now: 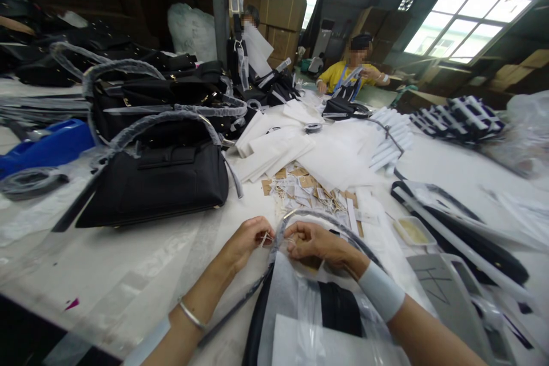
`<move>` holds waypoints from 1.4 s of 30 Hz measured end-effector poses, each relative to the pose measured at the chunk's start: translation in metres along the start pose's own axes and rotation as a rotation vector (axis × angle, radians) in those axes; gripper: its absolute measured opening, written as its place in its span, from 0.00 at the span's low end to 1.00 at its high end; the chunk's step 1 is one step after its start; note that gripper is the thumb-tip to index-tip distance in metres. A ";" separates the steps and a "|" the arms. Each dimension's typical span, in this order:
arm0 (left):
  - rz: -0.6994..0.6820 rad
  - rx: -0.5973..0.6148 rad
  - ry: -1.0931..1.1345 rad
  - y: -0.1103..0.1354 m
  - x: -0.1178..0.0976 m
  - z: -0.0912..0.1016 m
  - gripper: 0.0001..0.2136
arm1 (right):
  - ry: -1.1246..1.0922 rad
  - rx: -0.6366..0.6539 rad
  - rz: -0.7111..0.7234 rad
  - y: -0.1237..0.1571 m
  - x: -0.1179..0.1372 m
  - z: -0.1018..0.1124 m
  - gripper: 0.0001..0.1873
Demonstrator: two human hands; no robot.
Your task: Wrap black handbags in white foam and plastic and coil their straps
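My left hand (245, 243) pinches one end of a thin white string (266, 238), just left of a bag handle (278, 235) wrapped in clear film. On the handle's other side, my right hand (319, 245) is closed on the string, with a brown tag partly visible beneath its fingers. Below my hands lies the black handbag (341, 307), partly covered by white paper (309, 340) and clear plastic. Beyond them is a loose heap of brown and white tags (306, 190) with strings.
A finished-looking black handbag (171, 186) stands to the left, with more bags piled behind it. White paper sheets (338, 151) cover the table's middle. At right are a small tub (414, 231) and a grey device (444, 286). A co-worker in yellow (332, 75) handles a bag across the table.
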State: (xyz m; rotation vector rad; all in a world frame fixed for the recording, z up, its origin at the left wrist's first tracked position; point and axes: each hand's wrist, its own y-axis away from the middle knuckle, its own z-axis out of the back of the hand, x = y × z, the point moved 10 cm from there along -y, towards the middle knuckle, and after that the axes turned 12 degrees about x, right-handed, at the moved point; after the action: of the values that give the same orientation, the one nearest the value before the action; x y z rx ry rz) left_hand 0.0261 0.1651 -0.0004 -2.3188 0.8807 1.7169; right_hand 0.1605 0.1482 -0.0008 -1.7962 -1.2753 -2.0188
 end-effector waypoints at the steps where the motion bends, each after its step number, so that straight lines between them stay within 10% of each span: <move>1: -0.010 -0.001 0.026 0.000 -0.001 0.000 0.09 | 0.100 -0.033 -0.006 0.000 -0.001 0.004 0.21; 12: -0.018 -0.012 0.054 0.000 0.004 0.002 0.15 | 0.779 -0.309 -0.074 0.019 0.010 0.020 0.06; 23: 0.042 0.000 0.116 -0.001 0.022 -0.001 0.20 | -0.069 -0.322 0.257 0.004 0.025 0.008 0.15; 35: 0.060 0.021 0.149 0.000 0.031 0.006 0.26 | 0.094 -0.275 0.176 -0.031 0.005 0.000 0.16; 42: -0.030 -0.017 -0.430 -0.002 0.006 -0.003 0.20 | 0.167 -0.393 0.168 -0.031 0.018 0.002 0.20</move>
State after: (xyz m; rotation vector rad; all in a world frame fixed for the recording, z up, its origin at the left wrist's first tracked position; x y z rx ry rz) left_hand 0.0305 0.1632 -0.0052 -1.8440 0.7435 2.0984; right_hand 0.1384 0.1762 -0.0004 -1.7620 -0.6911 -2.3831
